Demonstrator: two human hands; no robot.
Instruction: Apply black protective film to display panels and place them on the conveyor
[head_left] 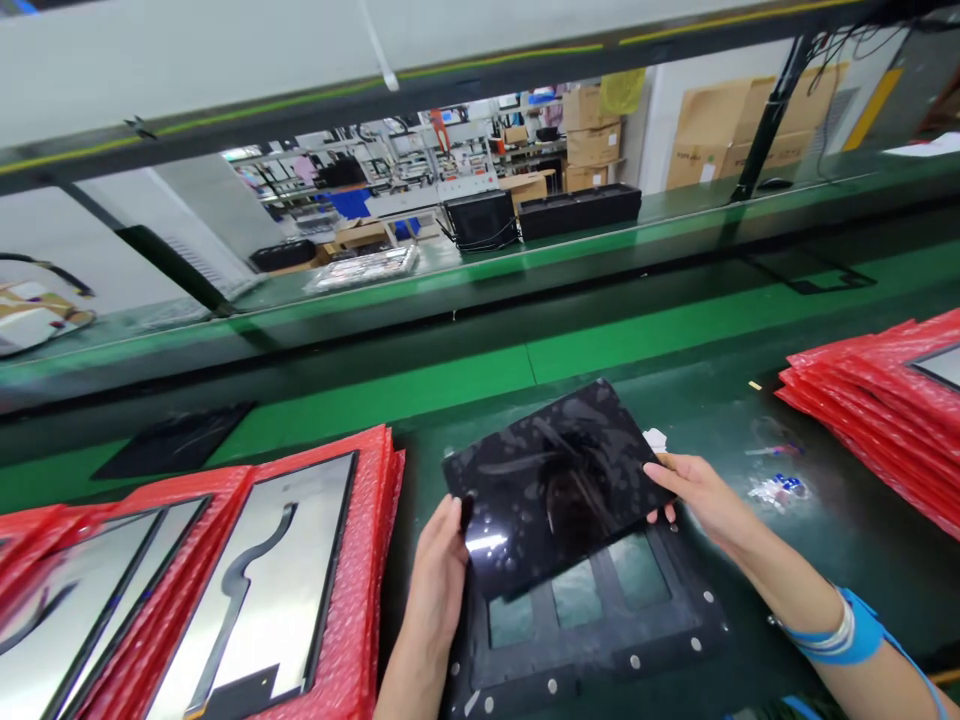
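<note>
A glossy black screen panel (555, 480) is held tilted in the air, with its shiny face towards me and smudges or film bubbles on it. My left hand (439, 565) grips its left edge. At the right edge, my right hand (694, 490) pinches the panel between thumb and fingers; a blue wrist strap (851, 630) circles that wrist. Below the panel lies a black frame plate (600, 645) with rectangular openings and several round silver spots, partly hidden by the panel. A small white tab (656, 440) shows beside the right fingers.
Silver-backed display panels (281, 560) lie on red bubble-wrap bags (367, 600) at left. More red bags (885, 400) are stacked at right. Small blue-and-clear bits (784, 488) lie on the green bench. A raised shelf (465, 275) runs behind, with a black box (581, 212).
</note>
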